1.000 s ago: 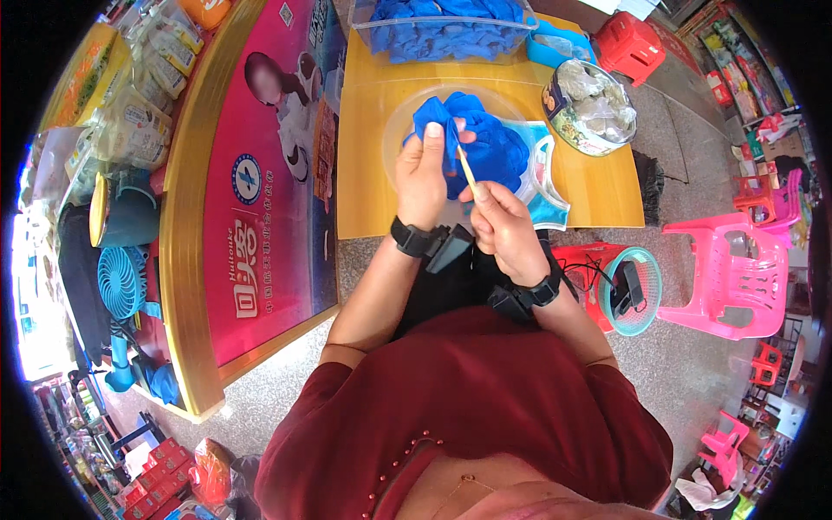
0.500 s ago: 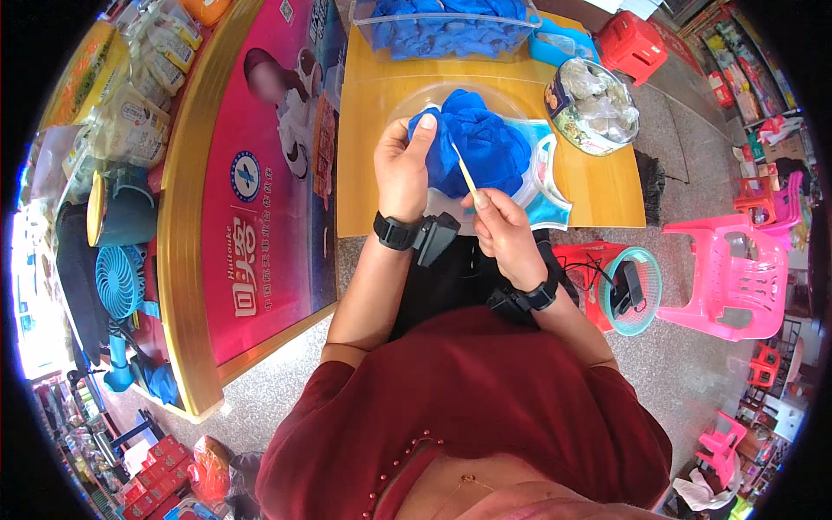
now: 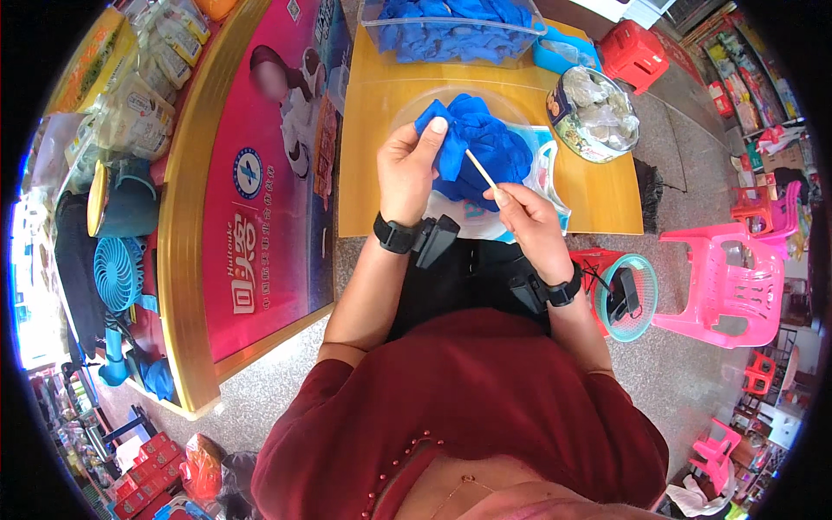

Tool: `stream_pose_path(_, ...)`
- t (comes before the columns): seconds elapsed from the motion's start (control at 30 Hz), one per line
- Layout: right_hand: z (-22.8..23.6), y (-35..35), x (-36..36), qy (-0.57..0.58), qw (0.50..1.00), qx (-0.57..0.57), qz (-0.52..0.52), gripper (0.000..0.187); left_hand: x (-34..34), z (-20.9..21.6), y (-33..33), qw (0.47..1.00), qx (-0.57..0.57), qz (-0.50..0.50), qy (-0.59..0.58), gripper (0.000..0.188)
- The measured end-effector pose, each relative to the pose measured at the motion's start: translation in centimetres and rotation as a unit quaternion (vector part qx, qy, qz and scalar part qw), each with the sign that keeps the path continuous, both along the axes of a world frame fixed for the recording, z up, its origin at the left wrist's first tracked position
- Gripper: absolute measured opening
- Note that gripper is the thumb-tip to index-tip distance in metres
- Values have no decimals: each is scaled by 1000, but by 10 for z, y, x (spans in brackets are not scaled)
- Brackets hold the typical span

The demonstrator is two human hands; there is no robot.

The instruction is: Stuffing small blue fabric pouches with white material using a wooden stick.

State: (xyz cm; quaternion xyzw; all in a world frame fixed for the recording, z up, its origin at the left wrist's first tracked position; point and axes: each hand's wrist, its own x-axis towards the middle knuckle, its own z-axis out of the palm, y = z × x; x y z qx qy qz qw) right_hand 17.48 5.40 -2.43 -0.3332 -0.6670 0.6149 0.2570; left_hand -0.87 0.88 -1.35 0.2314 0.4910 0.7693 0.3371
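A bunched blue cloth (image 3: 487, 146) lies over a clear round dish (image 3: 414, 102) on the yellow wooden table. My left hand (image 3: 411, 165) is closed on a raised fold at its left side, the thumb on top. Between the fingertips of my right hand (image 3: 530, 221) is a thin pale stick (image 3: 481, 168); its far end meets the blue cloth, and I cannot make out its tip. Beneath the cloth a white and light-blue printed bag or sheet (image 3: 548, 173) shows at the table's near edge.
At the back of the table (image 3: 607, 204) stands a clear bin (image 3: 451, 43) of blue cloth pieces. Beside it are a blue container (image 3: 565, 48) and a round tin (image 3: 593, 113) holding plastic bags. A counter (image 3: 195, 260) borders the left; a pink chair (image 3: 726, 282) and a green basket (image 3: 643, 314) stand right.
My right hand has moved slightly right and nearer to me with the stick. The fold in my left hand now stands up more beside the bunched cloth.
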Motion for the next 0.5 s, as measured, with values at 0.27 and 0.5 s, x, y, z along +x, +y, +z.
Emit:
stream_pose_path(0.27, -5, 13, 11, -40, 968, 240, -66, 18, -17, 4, -6, 988, -56, -131, 67, 17)
stream_pose_path(0.5, -8, 5, -5, 9, 967, 229, -114, 17, 1, 5, -6, 987, -27, -153, 43, 17)
